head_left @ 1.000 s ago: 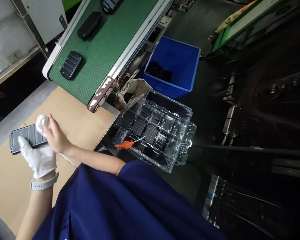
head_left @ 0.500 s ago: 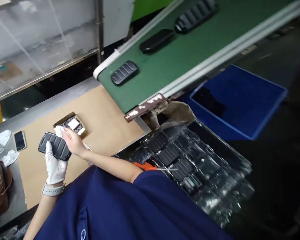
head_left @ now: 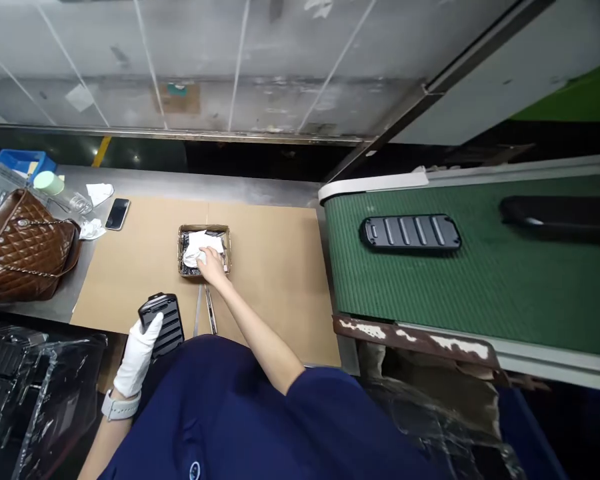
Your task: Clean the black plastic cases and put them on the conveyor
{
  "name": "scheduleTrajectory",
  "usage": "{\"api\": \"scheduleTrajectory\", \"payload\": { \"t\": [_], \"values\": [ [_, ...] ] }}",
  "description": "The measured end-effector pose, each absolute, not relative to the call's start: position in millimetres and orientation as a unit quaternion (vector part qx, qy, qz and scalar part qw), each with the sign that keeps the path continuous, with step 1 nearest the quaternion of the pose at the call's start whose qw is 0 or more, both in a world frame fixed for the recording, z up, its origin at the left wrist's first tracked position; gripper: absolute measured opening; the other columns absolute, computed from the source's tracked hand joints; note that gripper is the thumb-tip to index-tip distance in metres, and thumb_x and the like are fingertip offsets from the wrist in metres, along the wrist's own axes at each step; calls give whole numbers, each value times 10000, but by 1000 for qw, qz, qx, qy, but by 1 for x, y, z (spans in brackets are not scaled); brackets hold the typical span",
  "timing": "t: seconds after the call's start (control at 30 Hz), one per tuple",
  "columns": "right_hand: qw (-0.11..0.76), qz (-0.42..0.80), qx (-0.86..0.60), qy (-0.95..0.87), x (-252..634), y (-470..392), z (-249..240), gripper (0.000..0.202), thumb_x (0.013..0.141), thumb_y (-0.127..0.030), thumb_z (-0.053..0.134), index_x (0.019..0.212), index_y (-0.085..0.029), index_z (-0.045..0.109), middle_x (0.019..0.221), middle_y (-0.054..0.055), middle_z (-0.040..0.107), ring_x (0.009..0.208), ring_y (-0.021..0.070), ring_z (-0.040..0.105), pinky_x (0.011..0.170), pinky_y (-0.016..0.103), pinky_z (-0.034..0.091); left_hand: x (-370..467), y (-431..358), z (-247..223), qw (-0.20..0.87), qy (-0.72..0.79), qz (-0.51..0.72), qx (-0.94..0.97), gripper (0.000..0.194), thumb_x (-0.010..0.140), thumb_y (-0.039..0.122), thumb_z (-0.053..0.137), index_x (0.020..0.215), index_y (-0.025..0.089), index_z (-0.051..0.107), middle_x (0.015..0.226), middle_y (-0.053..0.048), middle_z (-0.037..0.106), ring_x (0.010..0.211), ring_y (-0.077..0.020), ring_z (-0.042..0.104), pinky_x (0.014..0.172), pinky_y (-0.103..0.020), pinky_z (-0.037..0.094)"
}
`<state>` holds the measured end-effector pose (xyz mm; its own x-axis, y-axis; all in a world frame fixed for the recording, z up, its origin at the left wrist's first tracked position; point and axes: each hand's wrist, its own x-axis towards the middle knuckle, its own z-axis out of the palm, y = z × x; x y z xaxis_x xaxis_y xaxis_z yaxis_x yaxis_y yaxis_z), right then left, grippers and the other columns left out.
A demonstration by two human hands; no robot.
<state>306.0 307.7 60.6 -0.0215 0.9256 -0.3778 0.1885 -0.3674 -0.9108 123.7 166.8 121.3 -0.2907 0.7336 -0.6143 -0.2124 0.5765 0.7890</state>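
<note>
My left hand (head_left: 139, 353), in a white glove with a watch at the wrist, grips a black ribbed plastic part (head_left: 166, 323) near the table's front edge. The part is tilted, its ribs facing up. My bare right hand (head_left: 213, 265) is over a small open box (head_left: 229, 248), its fingers on a white cloth (head_left: 196, 245) lying on small dark items. Below the box lie thin metal tools (head_left: 210, 310) on the brown cardboard (head_left: 280, 267).
A green conveyor belt (head_left: 380, 287) at the right carries a ribbed black part (head_left: 413, 232) and another dark one (head_left: 565, 217). At the left are a phone (head_left: 117, 214), a brown quilted bag (head_left: 25, 250) and plastic-wrapped parts (head_left: 0, 373).
The view has swung left. My right hand and the white cloth have moved off the black part to the small box. My left hand has lowered the part towards my body.
</note>
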Motion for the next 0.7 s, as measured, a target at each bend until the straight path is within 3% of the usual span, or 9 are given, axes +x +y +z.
{"api": "scheduleTrajectory", "payload": {
  "t": [0.13, 0.2, 0.3, 0.4, 0.53, 0.6, 0.7],
  "values": [
    [305, 649, -520, -465, 323, 253, 76, 449, 913, -426, 389, 1215, -143, 562, 1206, 132, 618, 1127, 211, 568, 1013, 410, 387, 150, 190, 129, 558, 662, 337, 370, 490, 656, 465, 731, 995, 116, 668, 995, -102, 719, 962, -259, 659, 935, -401, 495],
    [325, 695, -457, -451, 330, 227, 91, 561, 901, -579, 310, 1192, -191, 593, 1162, 99, 652, 1069, 205, 610, 964, 407, 444, 161, 200, 138, 575, 605, 320, 448, 481, 695, 478, 689, 1004, 110, 664, 1015, -102, 715, 970, -254, 654, 942, -400, 488],
    [396, 718, -402, -408, 341, 203, 108, 621, 791, -707, 433, 1122, -224, 643, 1189, 89, 643, 1097, 251, 598, 960, 450, 455, 171, 209, 156, 598, 532, 294, 523, 449, 732, 456, 662, 1011, 104, 669, 1034, -111, 709, 976, -255, 651, 937, -395, 489],
    [446, 696, -400, -397, 349, 196, 115, 589, 746, -705, 515, 1079, -243, 667, 1154, 76, 664, 1097, 272, 598, 979, 479, 442, 177, 213, 173, 612, 472, 294, 563, 415, 757, 410, 658, 1064, 130, 669, 1078, -102, 698, 1028, -261, 635, 953, -393, 481],
    [452, 681, -390, -425, 348, 190, 117, 568, 795, -690, 457, 1085, -249, 664, 1126, 70, 676, 1049, 262, 625, 963, 472, 461, 173, 213, 183, 613, 445, 298, 581, 403, 780, 382, 644, 1102, 140, 656, 1106, -94, 690, 1036, -247, 637, 954, -372, 486],
    [405, 677, -384, -480, 344, 191, 115, 562, 847, -662, 388, 1105, -241, 656, 1138, 70, 670, 1058, 251, 622, 959, 454, 468, 163, 210, 181, 626, 450, 274, 576, 415, 795, 389, 626, 1120, 132, 645, 1128, -100, 682, 1048, -245, 635, 965, -368, 481],
    [251, 594, -430, -632, 342, 213, 102, 495, 933, -538, 301, 1105, -237, 655, 1142, 51, 668, 1087, 208, 607, 969, 388, 468, 142, 198, 176, 632, 469, 233, 572, 417, 820, 393, 591, 1146, 137, 632, 1176, -101, 660, 1110, -240, 603, 1027, -376, 432]
  ]
}}
